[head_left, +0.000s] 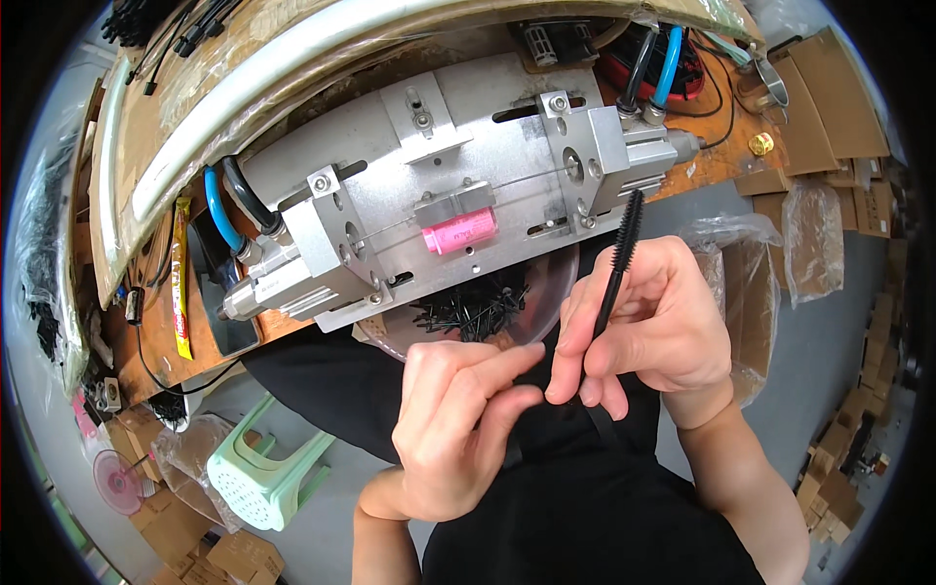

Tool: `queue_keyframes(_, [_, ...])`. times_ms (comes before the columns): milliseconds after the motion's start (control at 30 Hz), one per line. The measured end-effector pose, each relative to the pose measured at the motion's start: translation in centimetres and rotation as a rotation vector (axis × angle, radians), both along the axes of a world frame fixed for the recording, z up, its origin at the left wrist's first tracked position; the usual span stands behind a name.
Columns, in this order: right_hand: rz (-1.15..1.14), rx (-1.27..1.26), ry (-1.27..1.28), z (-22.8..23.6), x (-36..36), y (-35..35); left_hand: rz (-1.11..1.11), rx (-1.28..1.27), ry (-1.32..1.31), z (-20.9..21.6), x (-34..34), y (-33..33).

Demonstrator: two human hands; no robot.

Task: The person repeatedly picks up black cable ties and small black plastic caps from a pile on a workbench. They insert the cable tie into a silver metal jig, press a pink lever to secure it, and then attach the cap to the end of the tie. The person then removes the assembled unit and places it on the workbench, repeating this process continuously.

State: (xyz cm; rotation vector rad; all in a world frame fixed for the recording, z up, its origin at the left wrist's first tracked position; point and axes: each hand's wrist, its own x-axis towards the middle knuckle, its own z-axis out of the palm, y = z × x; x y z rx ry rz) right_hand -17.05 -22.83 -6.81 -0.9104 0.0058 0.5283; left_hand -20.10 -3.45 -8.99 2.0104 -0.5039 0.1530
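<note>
My right hand (651, 327) pinches a black mascara wand (616, 278) between thumb and fingers, its bristled end pointing up and away from me. The wand's lower end is hidden by my fingers. Close beside it is my left hand (456, 419), with curved fingers and the thumb tip apart from the fingertip above it. Nothing shows between them. Beyond my hands, a clear bowl (395, 336) holds many black wands (478, 307), partly under a metal fixture (390, 185). A pink tube (460, 230) lies on the fixture, beside a small metal block (450, 202).
Pneumatic cylinders (304, 263) with blue and black hoses flank the fixture on the wooden bench (283, 327). A yellow packet (181, 278) and a dark phone-like slab (222, 292) lie at left. A green stool (263, 468) stands below; cardboard boxes (829, 97) are at right.
</note>
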Motion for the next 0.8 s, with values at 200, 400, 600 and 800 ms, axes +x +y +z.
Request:
queue_keyframes(200, [-0.019, 0.032, -0.016, -0.3, 0.0, 0.4, -0.066, -0.120, 0.044, 0.0, -0.5, -0.1])
queue_keyframes(400, [-0.070, -0.031, 0.056, 0.1, 0.1, 1.0, -0.060, -0.140, 0.053, -0.2, -0.7, -0.2])
queue_keyframes(600, [-0.074, -0.024, 0.116, 0.3, 0.1, 1.3, -0.095, -0.158, 0.087, -0.2, -0.8, 0.0])
queue_keyframes(800, [-0.079, -0.045, 0.121, 0.4, 0.0, 1.6, -0.141, -0.158, 0.158, 0.1, -0.7, 0.1])
